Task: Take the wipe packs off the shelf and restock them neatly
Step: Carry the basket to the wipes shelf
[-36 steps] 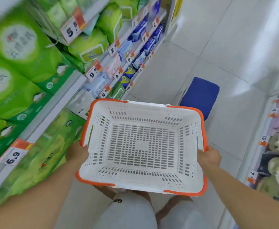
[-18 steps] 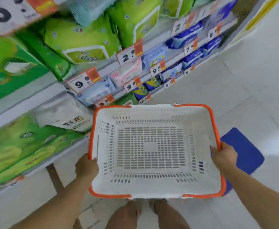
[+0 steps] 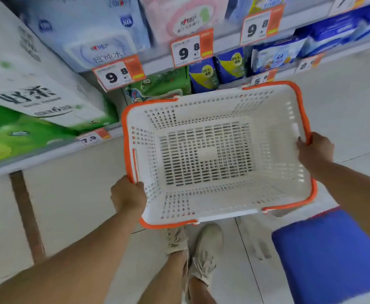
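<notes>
I hold an empty white basket with an orange rim [image 3: 135, 137] low in front of the shelves. My left hand [image 3: 128, 195] grips its left rim near the front corner. My right hand [image 3: 314, 151] grips the right rim. On the shelves behind it stand wipe packs: a light blue pack [image 3: 100, 40], a pink pack [image 3: 186, 16], a green pack [image 3: 157, 86] and dark blue packs [image 3: 203, 73] right behind the basket's far edge. Price tags [image 3: 190, 49] hang from the shelf edges.
Large green and white tissue bundles [image 3: 26, 102] fill the lower left shelf. A blue stool [image 3: 331, 255] stands on the tiled floor at the lower right, beside my feet [image 3: 195, 244]. More blue packs [image 3: 333, 34] line the shelves to the upper right.
The view has turned to face the shelves and dropped lower, so the wipe packs loom closer. The basket stayed in both hands and now sits near the bottom shelf; the stool now appears lower right.
</notes>
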Tool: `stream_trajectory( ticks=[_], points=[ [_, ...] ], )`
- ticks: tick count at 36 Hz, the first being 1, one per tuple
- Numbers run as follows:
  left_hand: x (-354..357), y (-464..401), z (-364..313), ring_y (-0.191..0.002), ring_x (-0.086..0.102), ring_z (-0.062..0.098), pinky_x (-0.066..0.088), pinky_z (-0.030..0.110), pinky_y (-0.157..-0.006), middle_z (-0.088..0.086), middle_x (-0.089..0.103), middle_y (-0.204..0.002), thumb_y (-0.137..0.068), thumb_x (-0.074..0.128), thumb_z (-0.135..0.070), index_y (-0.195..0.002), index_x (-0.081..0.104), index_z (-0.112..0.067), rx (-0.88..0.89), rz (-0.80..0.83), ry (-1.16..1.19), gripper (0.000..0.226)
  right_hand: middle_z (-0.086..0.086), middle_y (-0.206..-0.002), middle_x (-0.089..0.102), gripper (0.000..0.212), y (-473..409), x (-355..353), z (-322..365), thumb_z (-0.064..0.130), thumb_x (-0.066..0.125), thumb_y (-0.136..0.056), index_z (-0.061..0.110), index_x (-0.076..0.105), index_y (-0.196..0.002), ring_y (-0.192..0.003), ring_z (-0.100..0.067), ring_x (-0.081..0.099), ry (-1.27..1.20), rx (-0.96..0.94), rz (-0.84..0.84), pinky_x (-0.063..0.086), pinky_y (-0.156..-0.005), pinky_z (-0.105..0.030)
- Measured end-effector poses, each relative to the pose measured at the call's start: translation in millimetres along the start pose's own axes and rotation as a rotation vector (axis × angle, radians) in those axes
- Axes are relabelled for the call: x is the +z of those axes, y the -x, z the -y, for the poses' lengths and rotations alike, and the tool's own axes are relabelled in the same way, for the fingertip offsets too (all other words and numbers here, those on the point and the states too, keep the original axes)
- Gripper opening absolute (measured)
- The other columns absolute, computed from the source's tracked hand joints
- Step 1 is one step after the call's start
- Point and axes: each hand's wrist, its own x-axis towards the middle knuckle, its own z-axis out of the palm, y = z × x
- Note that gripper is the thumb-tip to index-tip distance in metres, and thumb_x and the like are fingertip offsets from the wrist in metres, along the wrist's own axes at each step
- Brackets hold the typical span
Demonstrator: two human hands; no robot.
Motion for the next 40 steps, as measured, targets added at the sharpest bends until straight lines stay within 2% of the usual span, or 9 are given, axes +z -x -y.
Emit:
stream_trajectory(
  ticks=[6,10,15,18,24,30,33,36,40],
  points=[
    [-42.1,30.5,-15.6,-0.098,0.061,0.041,0.045,0.04,-0.08,0.019,0.069,-0.104,-0.092,0.06,-0.013,-0.093,0.062,-0.01,0.026,-0.088,0.001,0.004,-0.019,-0.08,0.064,0.018,16.4,-31.8,19.2,0.02,0.059,-0.094,0.003,0.064,-0.089,-0.076,-0.038,0.061,-0.092,0.021,0.038,0.046,-0.066,-0.037],
    [-72.8,41.8,-21.0,-0.1,0.063,0.041,0.048,0.041,-0.083,0.019,0.07,-0.104,-0.093,0.063,-0.013,-0.103,0.071,-0.007,-0.097,-0.107,-0.021,0.015,-0.014,-0.076,0.069,0.015,31.8,-54.7,21.1,0.023,0.061,-0.087,0.01,0.065,-0.082,-0.073,-0.036,0.068,-0.123,0.035,0.082,0.059,-0.07,-0.048],
    [-80.6,28.8,-11.2,-0.089,0.07,0.028,0.058,0.04,-0.084,0.005,0.075,-0.1,-0.086,0.062,-0.003,-0.084,0.067,-0.03,-0.145,-0.044,0.155,0.028,-0.024,-0.079,0.062,0.01,60.1,-66.9,31.2,0.005,0.055,-0.091,-0.001,0.059,-0.084,-0.073,-0.04,0.057,-0.066,-0.022,0.064,0.036,-0.054,-0.031],
    [-75.6,30.2,-20.8,-0.104,0.065,0.03,0.053,0.037,-0.09,0.001,0.07,-0.109,-0.092,0.048,-0.004,-0.114,0.064,-0.019,-0.087,0.004,0.118,0.031,-0.026,-0.095,0.061,0.003,65.0,-64.2,36.1,0.002,0.055,-0.089,0.005,0.056,-0.089,-0.088,-0.044,0.058,-0.067,-0.047,-0.047,0.042,-0.07,-0.039],
    [-59.6,6.9,-19.7,-0.123,0.054,0.037,0.045,0.042,-0.104,0.014,0.056,-0.137,-0.099,0.044,-0.009,-0.144,0.044,-0.012,-0.198,0.136,0.209,0.045,-0.025,-0.099,0.06,0.01,57.3,-65.8,29.6,0.012,0.06,-0.089,0.01,0.058,-0.079,-0.079,-0.038,0.057,-0.068,-0.038,-0.091,0.044,-0.07,-0.038],
    [-37.0,-30.6,8.8,-0.088,0.065,0.033,0.053,0.037,-0.082,0.016,0.069,-0.105,-0.091,0.052,-0.011,-0.118,0.065,-0.011,-0.246,0.271,0.317,0.03,-0.014,-0.072,0.057,0.022,54.6,-66.4,22.4,0.02,0.056,-0.098,0.004,0.061,-0.085,-0.064,-0.031,0.049,-0.075,-0.081,-0.039,0.033,-0.063,-0.033],
    [-42.9,-16.4,1.4,-0.085,0.062,0.035,0.048,0.038,-0.074,0.014,0.065,-0.094,-0.099,0.05,-0.02,-0.107,0.064,-0.013,-0.146,0.146,0.241,0.018,-0.011,-0.072,0.054,0.027,56.8,-68.5,22.8,0.022,0.054,-0.1,0.001,0.058,-0.082,-0.062,-0.028,0.045,-0.096,-0.079,-0.063,0.028,-0.06,-0.033],
    [-57.9,0.6,-0.8,-0.084,0.061,0.034,0.048,0.037,-0.069,0.013,0.065,-0.093,-0.101,0.047,-0.032,-0.099,0.061,-0.007,-0.044,0.031,0.174,0.029,-0.015,-0.082,0.054,0.027,65.0,-79.9,27.4,0.02,0.055,-0.099,-0.002,0.058,-0.083,-0.072,-0.03,0.046,-0.088,-0.065,-0.098,0.032,-0.067,-0.032],
    [-98.4,31.5,-11.6,-0.078,0.061,0.032,0.052,0.04,-0.069,0.01,0.063,-0.087,-0.089,0.067,-0.044,-0.091,0.054,-0.007,-0.043,-0.093,0.258,0.039,-0.015,-0.081,0.056,0.024,80.3,-111.5,35.6,0.024,0.059,-0.096,0.003,0.058,-0.084,-0.075,-0.032,0.05,-0.11,-0.073,-0.072,0.038,-0.069,-0.035]
  ],
)
